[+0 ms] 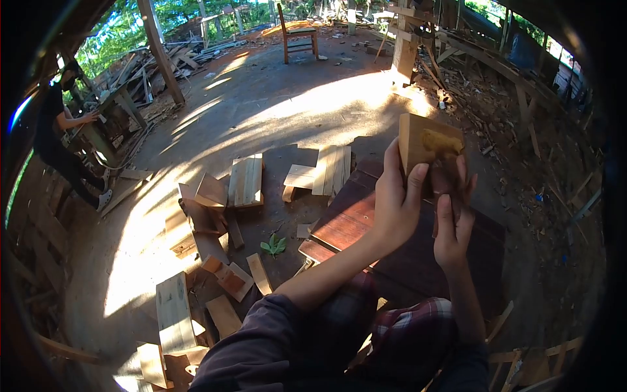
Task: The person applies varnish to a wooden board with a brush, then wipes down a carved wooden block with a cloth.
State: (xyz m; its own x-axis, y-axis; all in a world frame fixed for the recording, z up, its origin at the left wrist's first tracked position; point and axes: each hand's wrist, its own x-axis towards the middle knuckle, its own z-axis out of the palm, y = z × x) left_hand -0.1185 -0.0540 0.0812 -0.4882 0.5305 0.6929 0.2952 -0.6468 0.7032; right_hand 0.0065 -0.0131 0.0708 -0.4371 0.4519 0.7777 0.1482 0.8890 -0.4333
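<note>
My left hand [398,206] is closed round the left side of a wooden block [413,140], held up over the table. A yellowish patch shows on the block's face. My right hand [454,232] pinches a dark brown piece [445,179] against that face, just below the patch. It looks like a folded sheet, but shadow hides its exact kind. Beneath both hands is a dark red-brown slatted wooden table [346,225], close to my knees.
Several small wooden stools and boards [173,310] lie on the ground to the left, around a green plant [273,245]. A chair [297,36] stands far ahead. Another person [59,130] is at a workbench [108,124] on the left. A post [403,55] rises behind the block.
</note>
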